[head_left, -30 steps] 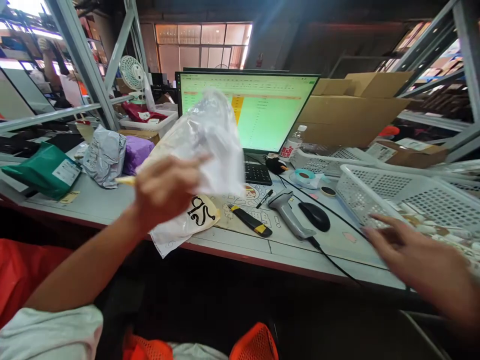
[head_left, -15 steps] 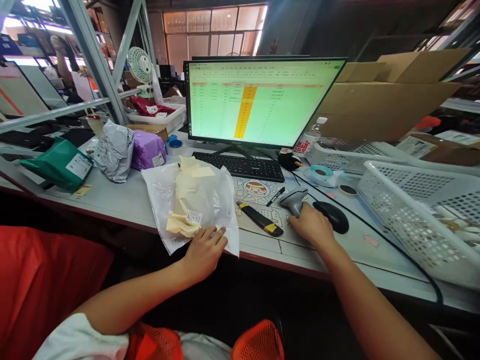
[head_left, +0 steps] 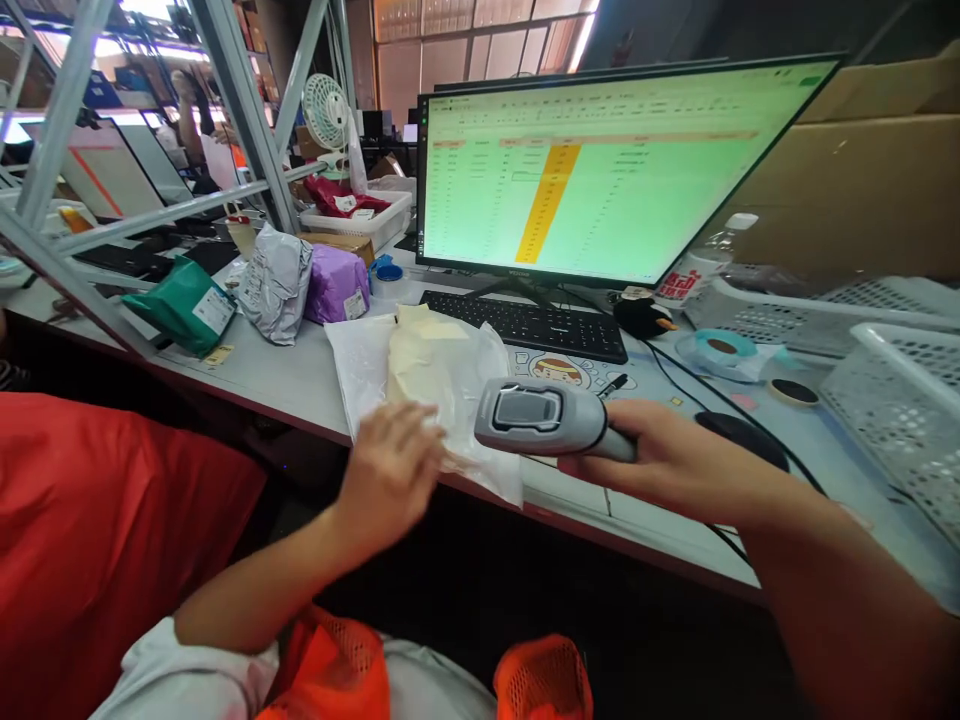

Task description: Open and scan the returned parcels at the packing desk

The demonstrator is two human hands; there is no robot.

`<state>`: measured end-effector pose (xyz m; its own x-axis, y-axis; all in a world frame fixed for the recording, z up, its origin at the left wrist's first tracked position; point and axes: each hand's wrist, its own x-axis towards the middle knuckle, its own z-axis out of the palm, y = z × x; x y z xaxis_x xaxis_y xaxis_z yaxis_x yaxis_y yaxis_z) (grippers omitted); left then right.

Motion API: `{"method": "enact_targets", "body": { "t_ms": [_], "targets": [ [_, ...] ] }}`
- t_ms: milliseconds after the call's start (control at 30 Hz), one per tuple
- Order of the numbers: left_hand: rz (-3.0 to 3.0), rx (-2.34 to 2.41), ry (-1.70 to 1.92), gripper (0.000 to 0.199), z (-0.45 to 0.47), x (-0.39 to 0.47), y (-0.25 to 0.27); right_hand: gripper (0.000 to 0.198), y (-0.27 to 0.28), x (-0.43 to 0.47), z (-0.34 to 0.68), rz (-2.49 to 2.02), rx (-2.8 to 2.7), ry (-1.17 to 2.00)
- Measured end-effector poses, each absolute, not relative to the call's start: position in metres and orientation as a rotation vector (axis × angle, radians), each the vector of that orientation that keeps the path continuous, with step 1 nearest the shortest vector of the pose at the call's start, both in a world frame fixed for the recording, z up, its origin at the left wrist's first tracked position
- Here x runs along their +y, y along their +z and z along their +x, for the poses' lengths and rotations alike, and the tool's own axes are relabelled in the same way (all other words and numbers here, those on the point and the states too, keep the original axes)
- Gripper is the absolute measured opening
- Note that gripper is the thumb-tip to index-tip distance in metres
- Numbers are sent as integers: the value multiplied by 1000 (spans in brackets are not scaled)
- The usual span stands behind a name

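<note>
My right hand (head_left: 660,455) is wrapped round the handle of a grey barcode scanner (head_left: 540,415), which is held up off the desk with its head pointing left. My left hand (head_left: 394,470) hovers over the near edge of a clear plastic bag (head_left: 491,375), its fingers loosely bent, somewhat apart and blurred by motion. Inside or on the bag lies a pale yellow, soft wrapped item (head_left: 409,350). The left hand covers its lower part; whether the fingers touch it I cannot tell. Beyond the scanner lies a black marker (head_left: 613,385).
A keyboard (head_left: 525,325) sits before a monitor (head_left: 585,190) showing a spreadsheet. Green (head_left: 180,305), silver (head_left: 276,285) and purple (head_left: 335,283) parcels stand at left. A mouse (head_left: 742,437), tape roll (head_left: 724,350) and white basket (head_left: 892,430) are at right.
My right hand has lifted the scanner off the desk and brought it left towards the bag. My left hand has risen over the parcel's label. The view has turned.
</note>
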<state>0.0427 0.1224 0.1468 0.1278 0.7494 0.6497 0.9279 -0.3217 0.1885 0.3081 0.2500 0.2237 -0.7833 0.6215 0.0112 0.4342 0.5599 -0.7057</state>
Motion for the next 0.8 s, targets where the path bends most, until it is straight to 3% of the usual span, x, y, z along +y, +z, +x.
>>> {"method": "enact_targets", "body": {
  "t_ms": [100,200,433,667,800],
  "targets": [
    [-1934,-1997,-1078,21,4,143,158,41,227,255,295,-880,-2539,1162],
    [-2032,-2369,-1156,40,-18,150,144,46,228,262,288,-942,-2518,1311],
    [-2285,-2480,-1977,56,-23,128,100,47,226,269,284,-890,-2592,1414],
    [-2243,-2557,-2120,70,-20,128,99,47,230,268,277,-814,-2716,1300],
    [-2017,-2599,-1927,69,-47,141,107,50,226,270,277,-813,-2678,1234]
  ]
}}
